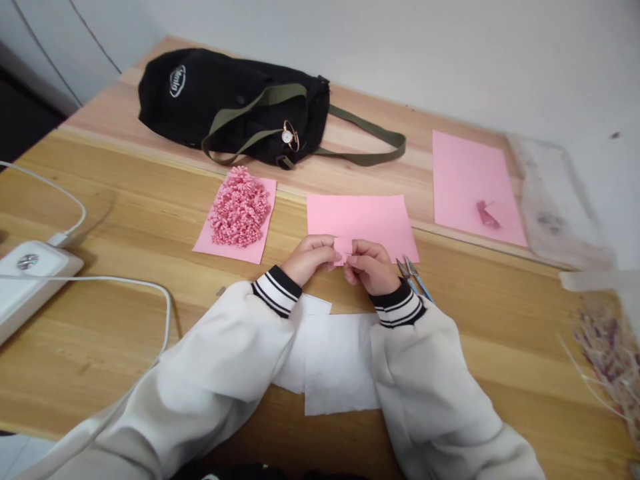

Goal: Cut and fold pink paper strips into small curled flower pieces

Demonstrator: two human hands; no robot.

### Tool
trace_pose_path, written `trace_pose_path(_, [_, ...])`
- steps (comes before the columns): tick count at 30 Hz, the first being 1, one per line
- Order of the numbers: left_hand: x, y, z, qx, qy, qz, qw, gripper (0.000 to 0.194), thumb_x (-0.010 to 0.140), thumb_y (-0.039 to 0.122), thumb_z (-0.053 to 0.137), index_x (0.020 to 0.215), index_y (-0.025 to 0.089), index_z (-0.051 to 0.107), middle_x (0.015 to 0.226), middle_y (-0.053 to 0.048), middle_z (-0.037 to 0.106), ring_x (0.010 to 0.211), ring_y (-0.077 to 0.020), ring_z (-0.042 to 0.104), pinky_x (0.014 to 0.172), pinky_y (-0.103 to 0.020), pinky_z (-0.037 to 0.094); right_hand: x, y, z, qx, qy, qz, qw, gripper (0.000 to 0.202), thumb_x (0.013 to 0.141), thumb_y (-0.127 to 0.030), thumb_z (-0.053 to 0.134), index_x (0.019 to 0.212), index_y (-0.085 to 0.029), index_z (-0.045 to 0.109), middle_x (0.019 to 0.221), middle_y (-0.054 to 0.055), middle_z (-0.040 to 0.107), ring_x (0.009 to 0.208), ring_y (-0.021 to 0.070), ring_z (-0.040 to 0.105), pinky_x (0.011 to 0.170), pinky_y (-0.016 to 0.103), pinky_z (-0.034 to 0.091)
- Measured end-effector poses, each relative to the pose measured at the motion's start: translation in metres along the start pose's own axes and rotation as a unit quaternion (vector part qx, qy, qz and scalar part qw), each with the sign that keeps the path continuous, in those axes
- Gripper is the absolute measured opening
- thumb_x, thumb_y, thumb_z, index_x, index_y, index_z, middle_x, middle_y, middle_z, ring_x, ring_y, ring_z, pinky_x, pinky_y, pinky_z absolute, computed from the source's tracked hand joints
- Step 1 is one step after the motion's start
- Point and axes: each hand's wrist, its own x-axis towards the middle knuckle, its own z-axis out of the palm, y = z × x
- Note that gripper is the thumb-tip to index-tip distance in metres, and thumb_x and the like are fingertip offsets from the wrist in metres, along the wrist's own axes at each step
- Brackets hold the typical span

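Note:
Between my two hands is a small piece of pink paper. My left hand pinches its left side, thumb on the near face. My right hand pinches the lower right of the same piece, and its fingertips partly hide the edge. Just behind my hands lies a larger pink sheet. Scissors with blue handles rest beside my right wrist, their tips on that sheet. Below my wrists are white paper sheets, partly covered by my sleeves.
Pink flower stamens are heaped on a pink sheet at left. A black bag with a watch lies behind. Another pink sheet holds pink scraps. A white power strip with cables stands left; dried flowers lie right.

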Motion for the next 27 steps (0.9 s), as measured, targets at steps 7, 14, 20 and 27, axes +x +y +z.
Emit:
trace_pose_path(7, [-0.0003,0.0005,0.0001,0.001,0.004,-0.007,1.0,0.011,0.053,0.021,0.061,0.051,0.012,0.055,0.044,0.002,0.048,0.044,-0.006,0.038,0.046,-0.023,0.024,-0.0004,-0.0006,0.0003,-0.007,-0.001,0.001,1.0,0.013,0.068,-0.022,0.06,0.059,-0.014,0.056,0.046,-0.002,0.054,0.035,0.0068,0.042,0.036,0.019,0.032])
trace_pose_path(14, [-0.0005,0.0016,0.0006,-0.002,0.009,-0.01,1.0,0.011,0.053,0.02,0.061,0.049,0.012,0.054,0.044,0.002,0.047,0.044,-0.0059,0.038,0.045,-0.022,0.024,-0.0011,-0.0004,-0.0001,-0.017,0.006,0.007,1.0,0.018,0.069,-0.026,0.063,0.058,-0.015,0.054,0.046,-0.002,0.054,0.035,0.0066,0.041,0.036,0.019,0.031])
trace_pose_path(20, [-0.0006,0.0011,0.0006,-0.004,-0.001,-0.003,1.0,0.01,0.054,0.019,0.06,0.05,0.012,0.056,0.044,0.003,0.048,0.044,-0.0058,0.039,0.046,-0.022,0.025,-0.001,-0.0039,0.0037,-0.018,0.018,0.016,1.0,0.023,0.069,-0.031,0.064,0.056,-0.015,0.053,0.044,-0.002,0.052,0.035,0.0067,0.041,0.037,0.019,0.031])
trace_pose_path(27, [-0.0003,0.0013,0.0004,0.006,0.006,-0.006,1.0,0.011,0.053,0.019,0.06,0.05,0.011,0.053,0.046,0.002,0.048,0.044,-0.0057,0.04,0.046,-0.022,0.027,-0.0003,-0.009,0.0062,0.016,0.018,0.033,0.999,0.013,0.06,-0.027,0.06,0.056,-0.015,0.056,0.043,-0.002,0.052,0.033,0.0083,0.042,0.035,0.02,0.03])
